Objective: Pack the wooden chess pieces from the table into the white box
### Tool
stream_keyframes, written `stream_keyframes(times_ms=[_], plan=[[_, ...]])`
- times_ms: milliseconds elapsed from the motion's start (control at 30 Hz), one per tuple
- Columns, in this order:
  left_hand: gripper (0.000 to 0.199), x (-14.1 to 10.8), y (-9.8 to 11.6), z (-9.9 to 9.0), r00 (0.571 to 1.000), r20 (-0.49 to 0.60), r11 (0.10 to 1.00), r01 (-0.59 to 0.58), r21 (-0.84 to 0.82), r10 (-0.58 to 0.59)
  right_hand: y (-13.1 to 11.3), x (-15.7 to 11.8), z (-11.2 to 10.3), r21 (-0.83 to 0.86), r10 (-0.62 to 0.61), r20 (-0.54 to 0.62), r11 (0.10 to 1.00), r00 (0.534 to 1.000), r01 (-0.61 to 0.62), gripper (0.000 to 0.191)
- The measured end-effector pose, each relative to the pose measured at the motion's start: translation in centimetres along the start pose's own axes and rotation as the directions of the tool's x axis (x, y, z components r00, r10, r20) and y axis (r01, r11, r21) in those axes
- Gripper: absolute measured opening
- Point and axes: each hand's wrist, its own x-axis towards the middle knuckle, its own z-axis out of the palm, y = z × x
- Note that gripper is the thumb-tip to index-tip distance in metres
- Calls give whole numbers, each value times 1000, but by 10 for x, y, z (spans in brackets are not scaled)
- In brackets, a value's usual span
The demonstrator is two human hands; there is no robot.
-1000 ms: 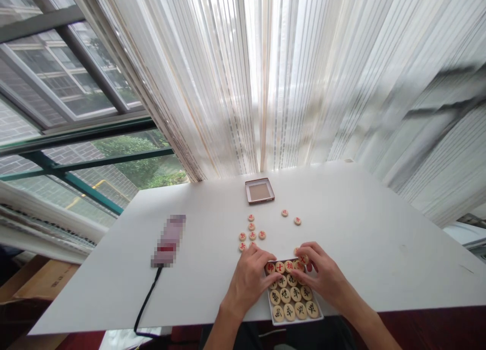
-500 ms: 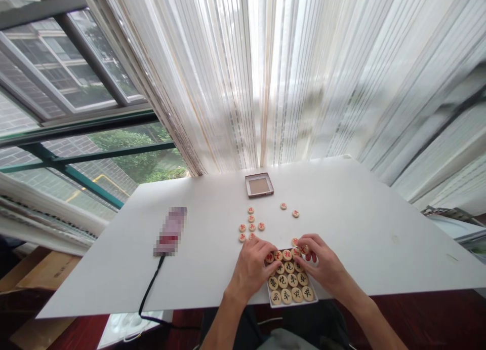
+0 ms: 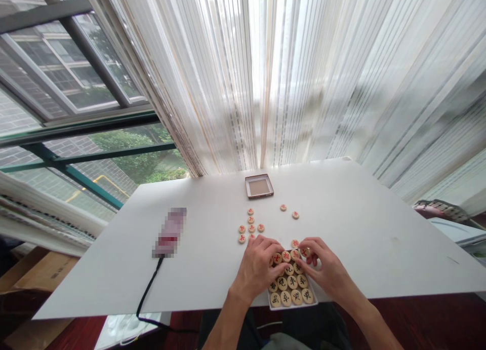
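Note:
A shallow white box (image 3: 293, 306) at the table's front edge holds rows of round wooden pieces, black-marked ones (image 3: 292, 282) nearer me and a red-marked row (image 3: 286, 256) at the far side. My left hand (image 3: 260, 264) lies over the box's left side, fingers bent on the pieces and covering some. My right hand (image 3: 322, 261) is at the far right corner, its fingers closed round a red-marked piece (image 3: 304, 252). Just beyond the box lies another red piece (image 3: 295, 243). Several red pieces (image 3: 251, 228) are grouped beyond my left hand, and two more (image 3: 283, 207) lie farther right.
An open box lid (image 3: 259, 186) lies near the back edge of the white table (image 3: 212, 213). At the left, a blurred-out flat object (image 3: 170, 232) has a black cable (image 3: 146, 289) running off the front edge. Curtains and a window stand behind.
My left hand has moved slightly right over the far row, covering more of the pieces there. My right hand keeps its piece at the box's far right corner.

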Motion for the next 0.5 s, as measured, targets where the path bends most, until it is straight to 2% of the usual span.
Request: stream_keyframes(times_ms=[133, 233, 367, 500], plan=[[25, -16, -6, -8, 998, -63, 997, 27, -66, -32, 1, -4, 0, 29, 21, -12, 999, 1000, -21, 20], [21, -32, -13, -9, 988, -118, 986, 85, -146, -102, -2, -8, -2, 70, 44, -36, 997, 998, -41, 21], [19, -46, -18, -3, 974, -94, 949, 178, -260, -208, -7, -12, -2, 168, 121, -53, 980, 991, -110, 25], [15, -47, -16, 5, 966, -64, 920, 215, -328, -249, -10, -15, 0, 245, 187, -30, 954, 982, -174, 26]])
